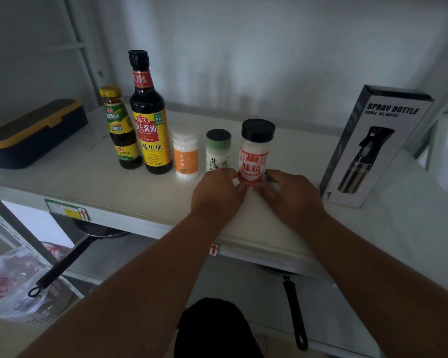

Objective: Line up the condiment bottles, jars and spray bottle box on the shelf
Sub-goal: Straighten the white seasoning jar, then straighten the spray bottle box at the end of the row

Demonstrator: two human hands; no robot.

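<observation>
A row stands on the white shelf (pixel 130 202): a small dark sauce bottle with a yellow cap (pixel 120 127), a tall soy sauce bottle (pixel 149 117), a white jar with an orange label (pixel 186 156), a green-capped jar (pixel 217 148) and a black-capped jar with a red label (pixel 255 151). My left hand (pixel 216 195) and my right hand (pixel 290 195) pinch the base of the red-label jar from either side. The spray bottle box (pixel 373 146) stands upright, apart, at the right.
A dark blue lidded case with yellow trim (pixel 34 133) lies at the shelf's left end. On the lower shelf are two frying pans with black handles (pixel 62 262) (pixel 294 311) and a plastic bag (pixel 13 282). The wall is close behind the row.
</observation>
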